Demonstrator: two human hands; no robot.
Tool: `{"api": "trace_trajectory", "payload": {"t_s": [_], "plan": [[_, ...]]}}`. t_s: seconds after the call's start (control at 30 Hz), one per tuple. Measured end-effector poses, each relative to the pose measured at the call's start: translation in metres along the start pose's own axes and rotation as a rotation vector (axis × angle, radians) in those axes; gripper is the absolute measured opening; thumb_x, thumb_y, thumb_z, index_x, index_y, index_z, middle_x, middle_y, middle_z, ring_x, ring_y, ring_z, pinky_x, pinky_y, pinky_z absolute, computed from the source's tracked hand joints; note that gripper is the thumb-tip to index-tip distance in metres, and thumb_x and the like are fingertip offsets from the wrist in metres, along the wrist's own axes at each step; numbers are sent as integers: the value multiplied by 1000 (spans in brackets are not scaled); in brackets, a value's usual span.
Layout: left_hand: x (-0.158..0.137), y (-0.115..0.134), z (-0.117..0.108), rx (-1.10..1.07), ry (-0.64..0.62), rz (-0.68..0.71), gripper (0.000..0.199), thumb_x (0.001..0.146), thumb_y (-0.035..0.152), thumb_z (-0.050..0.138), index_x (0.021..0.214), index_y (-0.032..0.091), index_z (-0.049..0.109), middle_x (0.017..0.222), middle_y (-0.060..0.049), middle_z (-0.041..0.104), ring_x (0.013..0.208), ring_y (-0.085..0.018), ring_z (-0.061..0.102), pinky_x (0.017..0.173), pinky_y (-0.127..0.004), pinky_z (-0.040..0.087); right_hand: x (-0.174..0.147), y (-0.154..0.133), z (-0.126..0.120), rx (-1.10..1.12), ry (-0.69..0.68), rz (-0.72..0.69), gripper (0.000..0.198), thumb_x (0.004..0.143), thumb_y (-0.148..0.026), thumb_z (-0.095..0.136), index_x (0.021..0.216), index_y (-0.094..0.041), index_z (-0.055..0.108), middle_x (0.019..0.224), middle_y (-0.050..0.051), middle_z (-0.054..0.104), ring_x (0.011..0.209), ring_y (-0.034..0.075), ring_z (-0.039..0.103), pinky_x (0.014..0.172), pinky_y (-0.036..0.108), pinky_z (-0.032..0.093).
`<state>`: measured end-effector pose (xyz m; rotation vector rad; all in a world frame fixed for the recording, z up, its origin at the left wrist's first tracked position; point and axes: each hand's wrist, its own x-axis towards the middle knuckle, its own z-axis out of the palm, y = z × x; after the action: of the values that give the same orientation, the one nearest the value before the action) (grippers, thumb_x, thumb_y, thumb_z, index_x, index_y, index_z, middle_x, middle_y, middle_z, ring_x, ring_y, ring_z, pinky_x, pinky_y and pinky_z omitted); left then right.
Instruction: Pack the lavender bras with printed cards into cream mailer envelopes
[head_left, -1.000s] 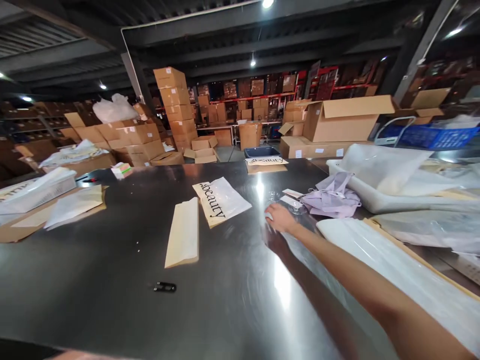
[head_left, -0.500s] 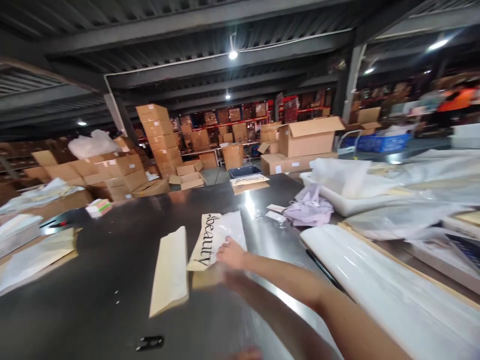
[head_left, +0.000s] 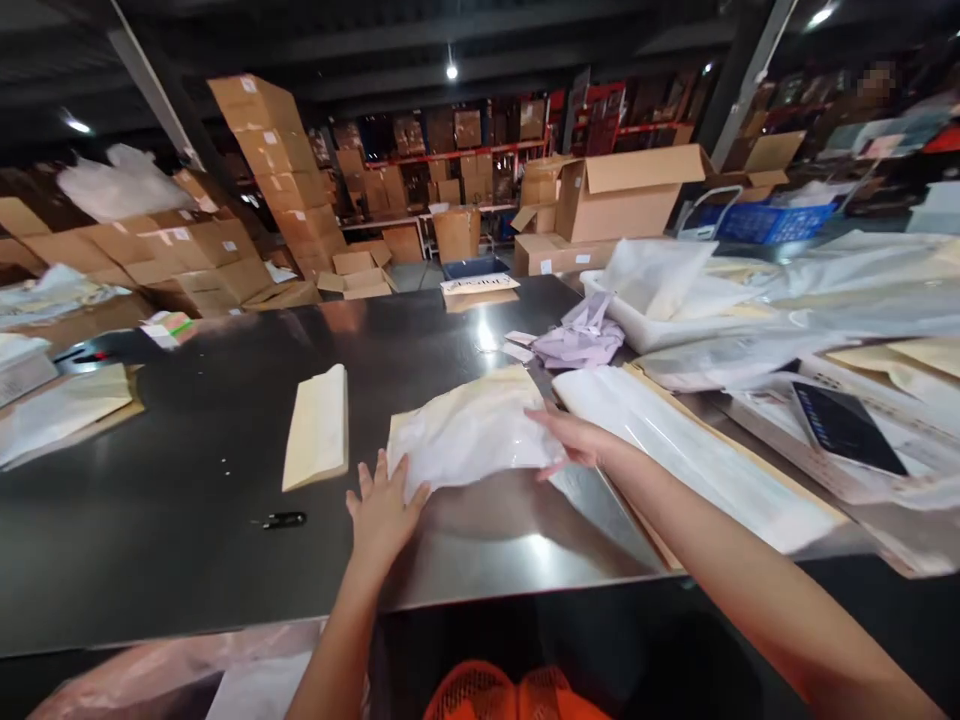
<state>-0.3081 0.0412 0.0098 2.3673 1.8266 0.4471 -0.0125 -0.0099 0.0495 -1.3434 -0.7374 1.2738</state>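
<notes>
While both hands hold it, the crinkled translucent white plastic bag (head_left: pixel 471 432) shows no readable print on its upturned side.
Left hand (head_left: pixel 382 510) lies flat with spread fingers on the bag's near-left corner; right hand (head_left: pixel 576 440) pinches its right edge. The bag is slightly raised over the dark steel tabletop (head_left: pixel 187 530), near the front edge, with a cream folded paper envelope (head_left: pixel 319 428) to its left and a small black clip (head_left: pixel 279 520) near the front edge.
</notes>
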Motion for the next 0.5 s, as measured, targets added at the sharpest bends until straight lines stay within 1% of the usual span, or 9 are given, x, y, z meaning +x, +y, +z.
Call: {"api": "trace_trajectory", "payload": {"t_s": [0.07, 0.13, 0.17, 0.2, 0.27, 0.33, 0.37, 0.43, 0.5], "plan": [[-22, 1, 9, -33, 98, 36, 49, 92, 40, 46, 132, 15, 59, 149, -20, 44, 141, -44, 30, 110, -66, 27, -30, 37, -19, -68, -110, 176, 67, 63, -27, 82, 122, -22, 52, 83, 4, 69, 63, 24, 68, 44, 38, 59], [-50, 8, 18, -239, 169, 79, 42, 91, 43, 45, 108, 14, 69, 120, -20, 65, 121, -37, 54, 105, -54, 40, -50, 66, -29, -34, -154, 174, 70, 63, -20, 82, 126, -20, 51, 82, 3, 68, 64, 20, 69, 52, 34, 62], [-64, 14, 23, -396, 94, 70, 41, 89, 49, 46, 92, 16, 69, 98, -16, 69, 102, -32, 63, 94, -47, 48, -57, 76, -31, 8, -140, 144, 69, 64, -18, 81, 126, -19, 52, 79, 2, 67, 64, 18, 68, 56, 31, 63], [-78, 22, 29, -578, -63, 20, 44, 86, 57, 47, 80, 17, 66, 79, -12, 67, 82, -27, 66, 77, -39, 53, -61, 84, -33, 55, -103, 113, 68, 64, -17, 81, 126, -20, 52, 76, 0, 66, 63, 16, 67, 57, 28, 62], [-99, 41, 41, -959, -480, -173, 53, 76, 71, 53, 73, 18, 59, 60, -4, 59, 54, -20, 61, 46, -27, 42, -63, 93, -34, 138, 12, 68, 68, 65, -18, 82, 126, -21, 52, 74, -2, 65, 60, 13, 65, 55, 24, 60], [-109, 63, 53, -1268, -849, -370, 66, 64, 79, 58, 83, 16, 60, 59, -2, 59, 44, -17, 59, 34, -21, 28, -64, 97, -34, 202, 112, 54, 67, 64, -19, 84, 124, -22, 52, 74, -2, 64, 59, 12, 63, 55, 23, 59], [-109, 75, 58, -1373, -984, -431, 72, 59, 81, 62, 89, 16, 60, 62, -2, 62, 43, -17, 60, 31, -20, 25, -65, 98, -33, 217, 138, 52, 67, 63, -20, 84, 122, -22, 52, 74, -3, 63, 58, 12, 62, 54, 22, 57], [-105, 100, 67, -1495, -1148, -453, 79, 52, 83, 66, 92, 15, 60, 63, -3, 64, 43, -19, 62, 27, -20, 24, -70, 100, -30, 182, 129, 45, 65, 63, -25, 84, 120, -21, 51, 68, -4, 60, 54, 11, 58, 48, 21, 51], [-98, 125, 73, -1567, -1141, -415, 72, 52, 80, 68, 83, 16, 59, 55, -1, 61, 37, -16, 57, 26, -19, 21, -78, 104, -25, 113, 86, 22, 67, 65, -33, 82, 122, -20, 49, 61, -7, 55, 50, 10, 51, 43, 19, 40]]}}
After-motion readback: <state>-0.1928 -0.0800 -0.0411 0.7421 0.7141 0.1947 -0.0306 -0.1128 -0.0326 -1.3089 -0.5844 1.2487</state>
